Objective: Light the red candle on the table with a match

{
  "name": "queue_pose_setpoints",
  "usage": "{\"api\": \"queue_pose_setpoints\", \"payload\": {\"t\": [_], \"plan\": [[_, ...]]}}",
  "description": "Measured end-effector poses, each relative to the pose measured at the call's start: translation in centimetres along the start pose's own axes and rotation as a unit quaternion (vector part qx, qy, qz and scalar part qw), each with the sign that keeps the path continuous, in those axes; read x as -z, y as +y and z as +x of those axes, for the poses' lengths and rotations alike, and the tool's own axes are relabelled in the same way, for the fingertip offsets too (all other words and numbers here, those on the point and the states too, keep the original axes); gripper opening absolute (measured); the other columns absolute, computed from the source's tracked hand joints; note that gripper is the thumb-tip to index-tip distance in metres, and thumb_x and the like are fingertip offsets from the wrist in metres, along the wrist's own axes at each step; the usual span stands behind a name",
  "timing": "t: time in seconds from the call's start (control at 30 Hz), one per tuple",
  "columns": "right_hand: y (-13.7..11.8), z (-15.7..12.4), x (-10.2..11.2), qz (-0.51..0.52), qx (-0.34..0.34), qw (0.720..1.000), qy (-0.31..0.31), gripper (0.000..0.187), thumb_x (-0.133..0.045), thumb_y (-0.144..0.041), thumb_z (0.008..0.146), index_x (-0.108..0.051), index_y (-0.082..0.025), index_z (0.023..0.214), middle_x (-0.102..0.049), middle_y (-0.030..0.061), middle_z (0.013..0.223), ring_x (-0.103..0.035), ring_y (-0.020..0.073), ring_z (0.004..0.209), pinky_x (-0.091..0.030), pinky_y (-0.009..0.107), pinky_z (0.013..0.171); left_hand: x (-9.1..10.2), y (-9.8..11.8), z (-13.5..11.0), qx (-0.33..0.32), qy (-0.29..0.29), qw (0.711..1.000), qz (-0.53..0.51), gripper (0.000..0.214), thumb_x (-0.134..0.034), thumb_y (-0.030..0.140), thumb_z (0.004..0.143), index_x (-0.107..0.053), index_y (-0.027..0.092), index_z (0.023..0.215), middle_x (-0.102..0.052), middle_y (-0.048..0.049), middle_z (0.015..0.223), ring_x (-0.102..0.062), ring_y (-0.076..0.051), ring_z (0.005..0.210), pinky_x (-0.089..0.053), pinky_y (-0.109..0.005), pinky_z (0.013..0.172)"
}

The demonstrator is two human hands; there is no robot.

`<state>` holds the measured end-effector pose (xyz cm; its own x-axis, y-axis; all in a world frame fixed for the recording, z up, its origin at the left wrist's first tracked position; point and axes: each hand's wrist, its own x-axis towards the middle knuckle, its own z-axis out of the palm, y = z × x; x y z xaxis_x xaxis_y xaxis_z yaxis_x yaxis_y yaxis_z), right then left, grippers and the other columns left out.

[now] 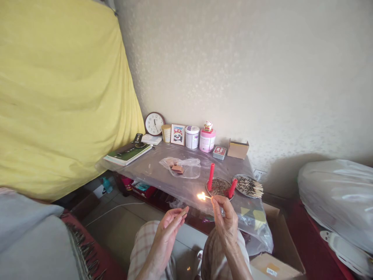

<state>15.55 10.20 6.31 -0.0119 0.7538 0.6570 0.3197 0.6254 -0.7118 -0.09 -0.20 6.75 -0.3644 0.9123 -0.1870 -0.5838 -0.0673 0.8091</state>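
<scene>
1. Nearest, below and to the left of the upright red candle (211, 177), the left hand (170, 227) keeps its fingers pressed together; thumb and fingertips pinch a small flat box (183, 212).
2. Just below the candle, the right hand (225, 221) pinches a match (207, 197) between thumb and forefinger, the other fingers curled; the match's burning head flares just left of the candle's foot, well below its wick.
3. The candle stands in a round metal dish (219, 187) of dark bits, near the front edge of the plastic-covered table (163, 177); a second red candle (232, 188) leans just right of it.
4. Further right of the candle, another dish (241, 182) holds a heap of thin sticks (253, 189).
5. Left of the candle and a little behind it lies a clear plastic bag (189, 167).
6. Far behind the candle, along the wall, stand a clock (154, 123), a picture frame (177, 134), a white tin (192, 137), a pink jar (207, 140) and a cardboard box (238, 149).
</scene>
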Motion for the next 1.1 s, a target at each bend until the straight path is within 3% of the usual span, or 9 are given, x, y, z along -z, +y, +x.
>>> {"api": "queue_pose_setpoints", "payload": {"t": [0.23,0.37,0.53,0.83,1.1], "plan": [[-0.1,0.3,0.2,-0.013,-0.017,1.000,0.015,0.018,-0.058,-0.033,0.094,-0.066,-0.021,0.084,-0.069,0.0023,0.080,-0.062,0.0173,0.071,-0.050,0.028,0.066,0.9,-0.2,-0.2,0.014,0.024,1.000,0.002,0.027,-0.080,0.038,0.074,-0.069,0.020,0.091,-0.077,-0.0153,0.117,-0.063,-0.028,0.111,-0.032,-0.053,0.116],[0.0,0.6,0.3,-0.018,-0.038,0.999,0.005,0.018,-0.059,-0.034,0.094,-0.068,-0.021,0.086,-0.069,0.0026,0.083,-0.062,0.0173,0.073,-0.049,0.027,0.065,1.1,-0.3,-0.3,0.010,0.020,1.000,0.009,0.025,-0.075,0.038,0.079,-0.070,0.019,0.094,-0.076,-0.0141,0.117,-0.062,-0.027,0.115,-0.033,-0.051,0.116],[0.3,1.2,0.2,-0.005,-0.026,0.999,0.037,0.018,-0.058,-0.033,0.093,-0.067,-0.021,0.082,-0.069,0.0013,0.079,-0.063,0.0166,0.073,-0.050,0.027,0.066,1.8,-0.7,-0.3,0.010,0.034,0.999,0.019,0.027,-0.076,0.039,0.078,-0.072,0.019,0.094,-0.076,-0.0144,0.115,-0.064,-0.027,0.110,-0.036,-0.052,0.114],[0.5,2.2,0.2,0.037,-0.060,0.996,0.052,0.023,-0.059,-0.038,0.092,-0.069,-0.020,0.082,-0.069,0.0009,0.075,-0.062,0.0160,0.067,-0.050,0.027,0.064,2.8,-0.9,-0.5,0.030,0.059,0.998,0.018,0.036,-0.085,0.044,0.066,-0.075,0.020,0.091,-0.079,-0.0109,0.105,-0.067,-0.028,0.111,-0.043,-0.046,0.111],[0.8,2.9,-0.1,0.100,-0.112,0.987,0.064,0.027,-0.066,-0.045,0.086,-0.071,-0.019,0.081,-0.073,0.0036,0.074,-0.067,0.0195,0.067,-0.052,0.030,0.064,3.6,-1.3,-0.2,0.029,0.060,0.997,0.033,0.035,-0.083,0.044,0.068,-0.075,0.019,0.092,-0.079,-0.0108,0.103,-0.068,-0.027,0.109,-0.048,-0.040,0.104]]}}
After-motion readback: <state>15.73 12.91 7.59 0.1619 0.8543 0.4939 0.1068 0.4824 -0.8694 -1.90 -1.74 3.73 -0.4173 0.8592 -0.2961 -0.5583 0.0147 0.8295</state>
